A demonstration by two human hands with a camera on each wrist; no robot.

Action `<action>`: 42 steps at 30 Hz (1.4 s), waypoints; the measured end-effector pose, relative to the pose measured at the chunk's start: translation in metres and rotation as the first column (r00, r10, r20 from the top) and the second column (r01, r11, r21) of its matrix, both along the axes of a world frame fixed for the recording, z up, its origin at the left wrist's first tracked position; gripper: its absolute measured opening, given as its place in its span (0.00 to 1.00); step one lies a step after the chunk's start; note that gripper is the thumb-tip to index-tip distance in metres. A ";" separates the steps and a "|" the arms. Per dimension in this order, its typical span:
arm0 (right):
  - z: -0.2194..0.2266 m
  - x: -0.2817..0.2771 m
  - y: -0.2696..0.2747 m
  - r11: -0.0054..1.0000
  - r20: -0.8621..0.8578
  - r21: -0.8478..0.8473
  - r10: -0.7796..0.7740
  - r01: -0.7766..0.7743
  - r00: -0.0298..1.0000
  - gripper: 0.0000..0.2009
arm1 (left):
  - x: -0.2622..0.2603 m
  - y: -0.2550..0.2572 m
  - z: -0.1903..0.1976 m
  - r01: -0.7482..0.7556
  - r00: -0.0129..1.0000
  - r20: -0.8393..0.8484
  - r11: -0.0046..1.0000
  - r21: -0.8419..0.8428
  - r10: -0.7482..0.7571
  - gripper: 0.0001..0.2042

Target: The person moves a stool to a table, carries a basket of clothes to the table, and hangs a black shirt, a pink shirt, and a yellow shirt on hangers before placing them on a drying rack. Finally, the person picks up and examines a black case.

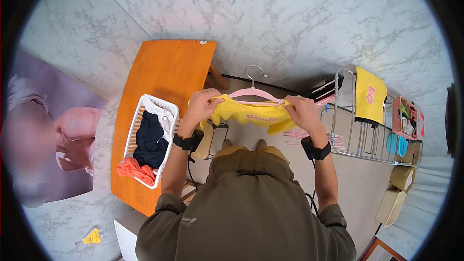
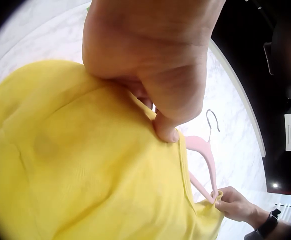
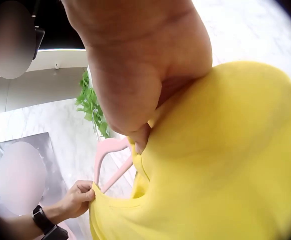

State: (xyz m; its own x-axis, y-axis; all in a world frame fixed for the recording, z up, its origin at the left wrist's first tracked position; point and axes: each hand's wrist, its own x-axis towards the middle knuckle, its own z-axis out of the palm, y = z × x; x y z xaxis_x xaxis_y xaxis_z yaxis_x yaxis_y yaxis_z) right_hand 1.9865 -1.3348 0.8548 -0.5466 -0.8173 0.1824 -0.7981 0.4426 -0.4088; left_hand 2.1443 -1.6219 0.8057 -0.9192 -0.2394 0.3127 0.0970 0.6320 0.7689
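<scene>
A yellow shirt [image 1: 258,116] with pink lettering hangs on a pink hanger [image 1: 256,94], whose metal hook points away from the body. My left hand [image 1: 202,106] pinches the shirt at one shoulder, and my right hand [image 1: 304,112] pinches it at the other. In the left wrist view the left thumb presses on the yellow cloth [image 2: 95,165] beside the neckline, with the hanger [image 2: 203,147] showing through the neck opening. The right wrist view has the right hand [image 3: 140,70] holding the cloth [image 3: 225,155]; its fingertips are partly hidden.
On the orange table [image 1: 169,63] at left stands a white basket [image 1: 176,111] with dark, white and coral clothes. At right a metal rack [image 1: 357,156] carries another yellow garment [image 1: 369,94], a pink basket [image 1: 397,116] and hangers. A stool [image 1: 204,140] stands below the left hand.
</scene>
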 end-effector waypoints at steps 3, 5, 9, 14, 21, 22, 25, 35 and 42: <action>-0.005 0.001 0.002 1.000 0.059 -0.008 0.019 -0.018 0.998 0.07 | -0.001 -0.001 0.000 -0.010 0.999 0.040 1.000 0.018 0.009 0.07; -0.010 -0.003 0.003 1.000 0.063 -0.012 0.013 -0.012 0.998 0.07 | -0.003 -0.006 0.000 -0.019 0.998 0.061 0.999 0.036 0.017 0.07; -0.010 -0.011 0.018 0.998 0.119 -0.003 -0.065 0.066 0.991 0.07 | -0.003 -0.015 -0.004 -0.150 0.981 -0.132 0.988 -0.046 0.143 0.13; -0.018 -0.019 0.051 0.980 0.255 -0.130 -0.111 0.148 0.960 0.06 | 0.010 -0.024 -0.037 -0.221 0.974 0.011 0.942 0.251 0.226 0.16; -0.011 -0.022 0.064 0.981 0.337 -0.043 -0.162 0.187 0.928 0.07 | 0.000 -0.024 -0.055 -0.116 0.987 0.139 0.948 0.295 0.078 0.13; -0.011 -0.022 0.066 0.980 0.328 -0.046 -0.166 0.191 0.930 0.08 | -0.002 -0.022 -0.056 -0.113 0.992 0.097 0.936 0.332 0.085 0.14; -0.013 -0.024 0.071 0.969 0.325 -0.122 -0.167 0.216 0.931 0.08 | -0.005 -0.011 -0.048 -0.155 0.986 0.008 0.883 0.443 0.169 0.17; -0.006 -0.019 0.069 0.975 0.353 -0.025 -0.198 0.220 0.914 0.10 | -0.021 0.014 -0.066 -0.412 0.868 -0.295 0.911 0.019 0.399 0.04; 0.005 -0.020 0.077 0.973 0.311 0.022 -0.226 0.231 0.923 0.14 | -0.012 -0.022 -0.059 -0.411 0.901 -0.104 0.906 0.103 0.421 0.04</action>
